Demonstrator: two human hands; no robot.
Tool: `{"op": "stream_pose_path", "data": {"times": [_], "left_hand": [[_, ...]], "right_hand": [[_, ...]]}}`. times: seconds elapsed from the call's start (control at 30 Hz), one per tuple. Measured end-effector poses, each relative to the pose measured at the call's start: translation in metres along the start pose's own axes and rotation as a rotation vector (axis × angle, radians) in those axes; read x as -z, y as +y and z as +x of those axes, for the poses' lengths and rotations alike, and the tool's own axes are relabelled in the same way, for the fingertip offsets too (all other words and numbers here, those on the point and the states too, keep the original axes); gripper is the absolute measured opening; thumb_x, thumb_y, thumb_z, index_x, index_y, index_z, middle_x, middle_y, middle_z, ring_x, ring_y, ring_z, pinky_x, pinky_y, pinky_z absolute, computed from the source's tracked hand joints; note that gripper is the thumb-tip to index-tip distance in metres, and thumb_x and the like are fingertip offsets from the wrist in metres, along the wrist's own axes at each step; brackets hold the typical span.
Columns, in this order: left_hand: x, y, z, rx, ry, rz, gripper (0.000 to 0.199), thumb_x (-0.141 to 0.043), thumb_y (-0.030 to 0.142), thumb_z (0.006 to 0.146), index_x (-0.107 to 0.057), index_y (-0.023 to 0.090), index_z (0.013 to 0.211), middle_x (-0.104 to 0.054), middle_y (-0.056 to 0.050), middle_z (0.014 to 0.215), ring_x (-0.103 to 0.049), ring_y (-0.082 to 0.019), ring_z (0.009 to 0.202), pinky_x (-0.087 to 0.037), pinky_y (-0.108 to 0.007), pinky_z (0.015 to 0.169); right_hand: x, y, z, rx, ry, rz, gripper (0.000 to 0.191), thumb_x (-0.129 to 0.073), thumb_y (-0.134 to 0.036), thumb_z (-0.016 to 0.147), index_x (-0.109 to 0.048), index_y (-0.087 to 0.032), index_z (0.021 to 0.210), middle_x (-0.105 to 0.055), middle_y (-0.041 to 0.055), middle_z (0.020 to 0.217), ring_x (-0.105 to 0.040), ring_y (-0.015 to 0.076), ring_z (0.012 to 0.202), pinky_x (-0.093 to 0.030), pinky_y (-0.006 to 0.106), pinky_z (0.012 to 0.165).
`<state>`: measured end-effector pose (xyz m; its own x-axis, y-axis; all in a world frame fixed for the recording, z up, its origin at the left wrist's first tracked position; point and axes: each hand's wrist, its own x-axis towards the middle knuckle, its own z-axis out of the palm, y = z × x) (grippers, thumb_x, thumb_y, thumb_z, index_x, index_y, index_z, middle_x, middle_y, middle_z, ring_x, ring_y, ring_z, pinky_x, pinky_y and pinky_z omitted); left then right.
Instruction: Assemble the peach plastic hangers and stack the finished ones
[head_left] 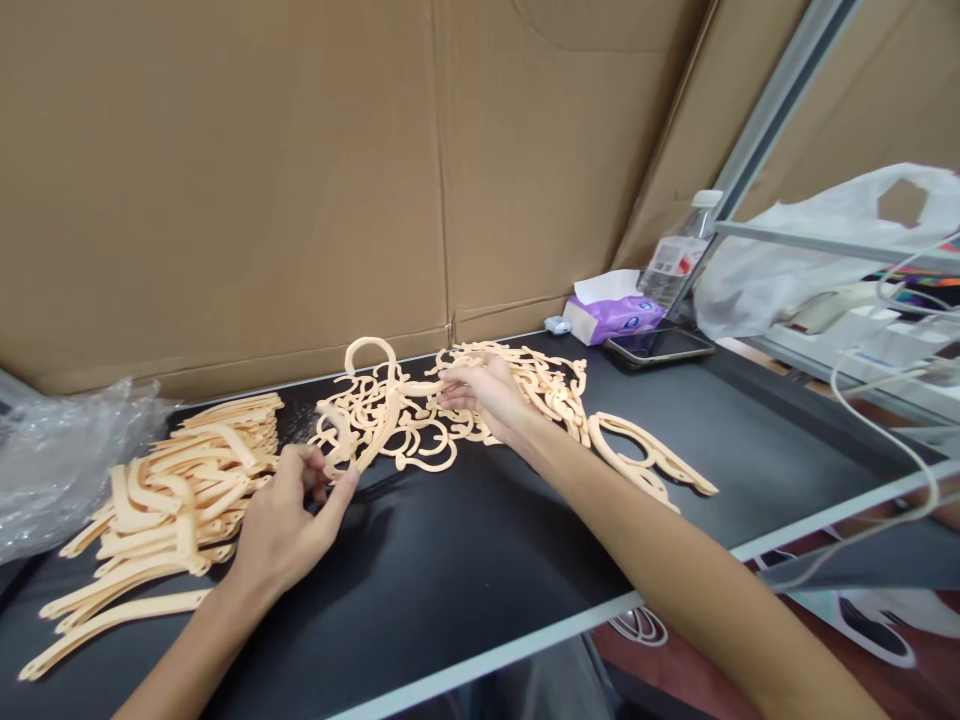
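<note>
Pale peach plastic forms the hanger with a rounded hook and two curved arms (391, 405) held up above the middle of the black, pale-edged worktop (465, 570), hook upward. The left hand (289, 530) has its grip closed on the lower end of one arm, thumb and fingers pinching it. The right hand (491, 395) has its grip clamped on the other arm, which reaches sideways to its fingertips.

Behind and around the held hanger spreads a loose heap of small peach plastic hooks (544, 385), many overlapping. Left of the left hand lies a thick pile of long, gently curved peach plastic strips (180, 490), with one strip nearest the front edge. To the right of the heap, just beside it, rests a folded peach plastic hanger (675, 468).

Farther back at the right stand a purple-and-white tissue pack (622, 318) and a clear plastic bottle with a white cap (679, 255); a dark-screened phone (660, 345) lies in front of them. Crumpled clear plastic wrapping (67, 460) sits at the far left, and brown cardboard sheeting (225, 180) rises behind the worktop.
</note>
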<state>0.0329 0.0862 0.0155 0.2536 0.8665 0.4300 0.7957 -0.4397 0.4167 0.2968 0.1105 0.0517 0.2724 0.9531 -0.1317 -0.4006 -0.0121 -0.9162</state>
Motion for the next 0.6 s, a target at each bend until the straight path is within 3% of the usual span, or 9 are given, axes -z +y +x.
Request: {"op": "stream_pose_path", "data": {"times": [0.1, 0.23, 0.37, 0.53, 0.6], "left_hand": [[-0.001, 0.001, -0.001, -0.099, 0.016, 0.047, 0.04, -0.063, 0.056, 0.08, -0.052, 0.023, 0.1, -0.067, -0.002, 0.083, -0.066, -0.022, 0.073, -0.05, -0.032, 0.068], [-0.001, 0.001, 0.001, -0.268, 0.047, 0.003, 0.021, -0.057, 0.042, 0.089, -0.063, 0.023, 0.095, -0.07, -0.003, 0.087, -0.066, -0.021, 0.079, -0.049, -0.031, 0.074], [0.004, 0.004, 0.003, -0.095, 0.112, -0.12, 0.024, -0.067, 0.045, 0.082, -0.065, 0.023, 0.093, -0.069, 0.0, 0.081, -0.062, -0.018, 0.07, -0.048, -0.028, 0.067], [0.012, 0.007, 0.004, 0.082, -0.043, -0.433, 0.028, -0.073, 0.048, 0.076, -0.066, 0.022, 0.079, -0.062, 0.002, 0.07, -0.054, -0.015, 0.063, -0.042, -0.025, 0.056], [0.012, 0.005, 0.005, 0.132, -0.039, -0.579, 0.025, -0.074, 0.044, 0.077, -0.066, 0.021, 0.077, -0.058, 0.002, 0.065, -0.051, -0.014, 0.061, -0.04, -0.025, 0.055]], "right_hand": [[-0.004, 0.007, -0.005, -0.028, -0.063, 0.015, 0.035, -0.068, -0.005, 0.074, -0.045, -0.018, 0.096, -0.065, -0.0002, 0.058, -0.066, 0.0163, 0.052, -0.06, 0.027, 0.054], [-0.006, 0.012, -0.009, -0.043, -0.102, 0.036, 0.038, -0.07, -0.008, 0.074, -0.045, -0.018, 0.101, -0.066, 0.0006, 0.059, -0.067, 0.0172, 0.055, -0.06, 0.028, 0.055], [-0.005, 0.01, -0.007, -0.041, -0.057, 0.007, 0.045, -0.07, -0.008, 0.074, -0.043, -0.018, 0.108, -0.065, -0.0003, 0.059, -0.066, 0.0169, 0.052, -0.059, 0.026, 0.052], [-0.004, 0.009, -0.004, -0.038, -0.025, -0.041, 0.048, -0.069, -0.008, 0.073, -0.04, -0.019, 0.11, -0.064, -0.002, 0.057, -0.061, 0.0142, 0.047, -0.052, 0.021, 0.044], [-0.004, 0.01, -0.004, -0.028, -0.039, -0.045, 0.048, -0.07, -0.009, 0.073, -0.04, -0.019, 0.11, -0.064, -0.0021, 0.057, -0.062, 0.0146, 0.048, -0.052, 0.021, 0.044]]}}
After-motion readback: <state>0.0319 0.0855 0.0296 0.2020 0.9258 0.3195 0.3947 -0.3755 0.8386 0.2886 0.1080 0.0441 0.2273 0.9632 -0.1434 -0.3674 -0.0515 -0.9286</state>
